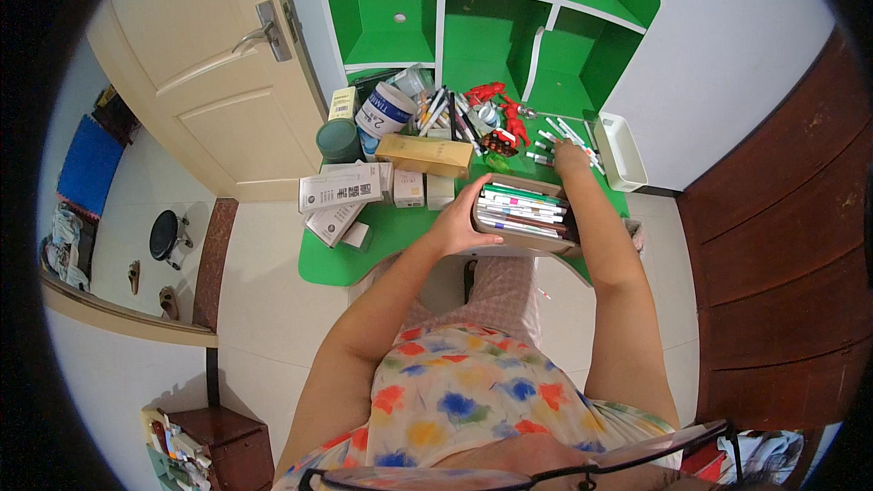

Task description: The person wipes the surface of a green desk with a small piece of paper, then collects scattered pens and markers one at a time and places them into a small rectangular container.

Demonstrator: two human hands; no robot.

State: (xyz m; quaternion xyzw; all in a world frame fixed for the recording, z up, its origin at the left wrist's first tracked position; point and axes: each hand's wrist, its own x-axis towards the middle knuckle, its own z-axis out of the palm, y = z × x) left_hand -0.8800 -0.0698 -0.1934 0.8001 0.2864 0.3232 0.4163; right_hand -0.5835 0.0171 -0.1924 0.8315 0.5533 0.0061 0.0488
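Note:
My left hand [459, 220] grips the left side of a brown cardboard box [526, 238] filled with several pens and markers lying side by side, held at the front of the green desk [382, 245]. My right hand [570, 158] reaches past the box and rests on loose markers [555, 135] scattered on the desk behind it. Whether its fingers have closed on a marker is hidden. Red toy figures [496, 100] and more pens lie just behind.
Small white cartons [341, 189], a long tan box [425, 155], a dark green cup [338, 139] and a white tub [385, 109] crowd the desk's left. A white tray [623, 150] sits at the right edge. A cream door [209, 64] stands left, a dark wooden panel [773, 245] right.

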